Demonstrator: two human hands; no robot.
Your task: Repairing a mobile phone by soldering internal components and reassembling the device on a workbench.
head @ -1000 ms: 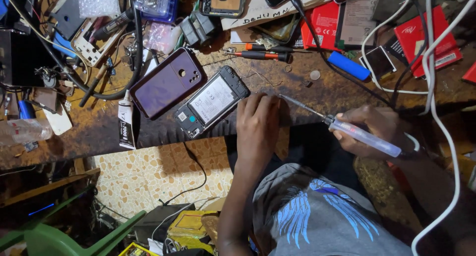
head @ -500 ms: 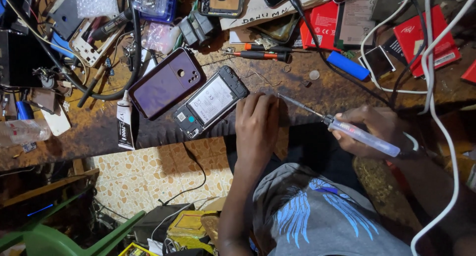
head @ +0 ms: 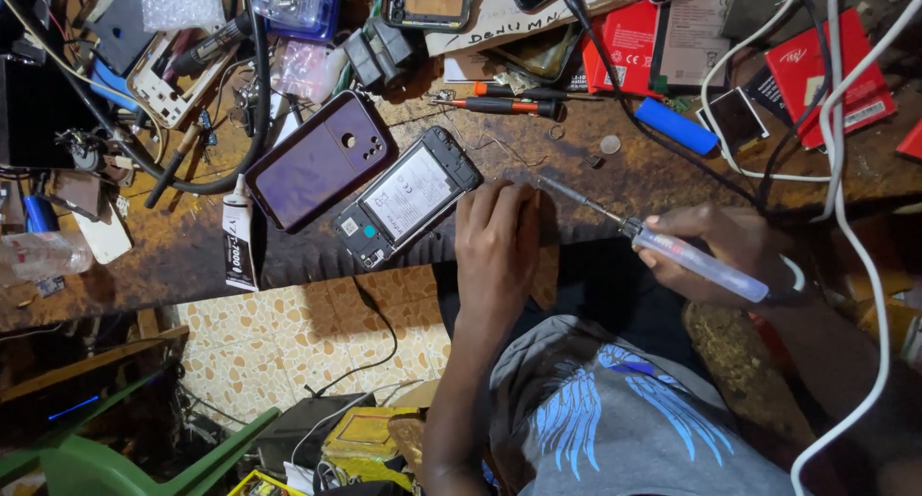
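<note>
Phone with its back removed (head: 408,197) lies flat near the workbench (head: 192,256) front edge, its purple rear cover (head: 319,160) just beside it at ten o'clock. Left hand (head: 495,237) rests palm-down, fingers loosely together, touching the phone's lower corner at its four o'clock. Right hand (head: 715,246) pinches a clear-handled precision screwdriver (head: 663,246), tip pointing toward ten o'clock. Judged light, rigid and fragile with internals exposed; best held by its side edges.

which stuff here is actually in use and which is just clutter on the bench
In use: opened phone, clear-handled screwdriver in right hand, left hand resting beside the phone.
Lying about: purple back cover, glue tube, orange screwdriver, blue cylinder, red boxes.
</note>
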